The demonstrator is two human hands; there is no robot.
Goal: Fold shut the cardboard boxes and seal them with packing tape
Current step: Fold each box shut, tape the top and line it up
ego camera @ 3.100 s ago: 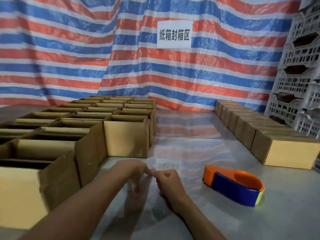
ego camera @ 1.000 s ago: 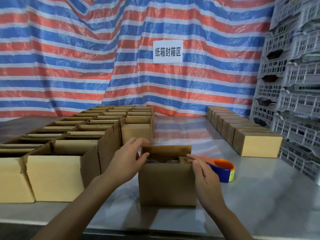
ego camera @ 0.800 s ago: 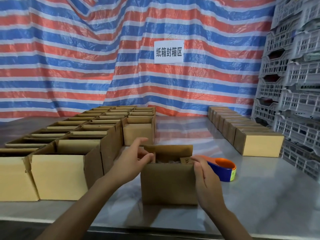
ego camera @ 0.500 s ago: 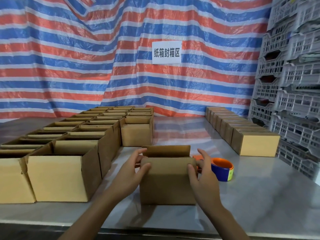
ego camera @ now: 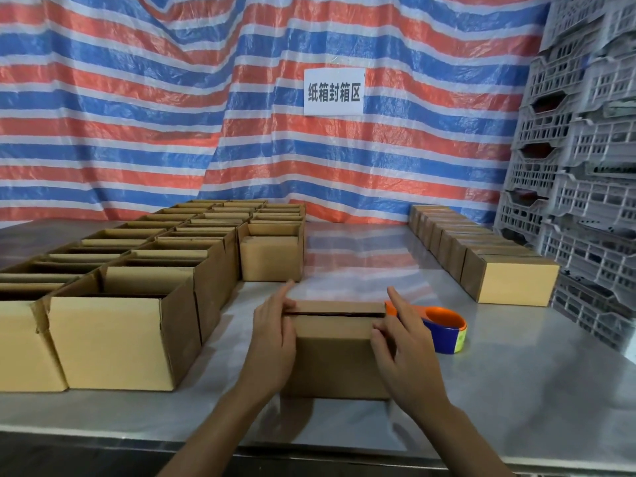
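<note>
A small brown cardboard box stands on the metal table in front of me. Its two long top flaps are folded down, with a thin dark slit left between them. My left hand lies flat against the box's left end, fingers straight and reaching up to the top edge. My right hand presses the right end and the near flap, fingers mostly straight. An orange and blue tape dispenser lies just right of the box, partly behind my right hand.
Several open-topped boxes stand in rows on the left. A row of closed boxes runs along the right. Grey plastic crates are stacked at the far right. A striped tarp with a white sign hangs behind.
The box was pulled to the front, and its flaps, upright a second ago, have been folded down. Both hands moved from the top rim to the box's ends.
</note>
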